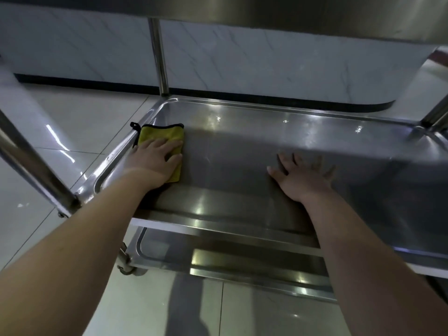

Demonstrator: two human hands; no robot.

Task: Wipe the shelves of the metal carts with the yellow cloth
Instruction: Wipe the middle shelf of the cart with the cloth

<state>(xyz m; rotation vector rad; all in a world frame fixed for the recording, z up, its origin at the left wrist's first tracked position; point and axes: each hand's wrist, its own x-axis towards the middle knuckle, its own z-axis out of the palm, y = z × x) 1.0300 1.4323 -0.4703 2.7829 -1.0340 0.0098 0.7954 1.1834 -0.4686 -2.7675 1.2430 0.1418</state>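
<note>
- The metal cart's middle shelf (242, 146) is showing as a shallow stainless-steel tray with rounded corners and a raised rim. Its brushed surface is catching streaky reflections.
- The yellow cloth (158, 135) is lying at the left end of this shelf, just beside the left rim. It is a fuzzy, roughly rectangular piece with a black stitched edge, and a small black loop (133, 125) is sticking out at its far corner.
- The left hand (152, 161) is pressing flat on the cloth, fingers straight and not curled around it.
- The right hand (300, 178) is resting on the bare steel well apart from the cloth, fingers spread and grasping nothing.
- A round polished post (158, 57) is rising from the far left corner.
- A lower shelf (242, 260) of the same steel is sitting beneath, over glossy pale floor tiles (84, 122).
</note>
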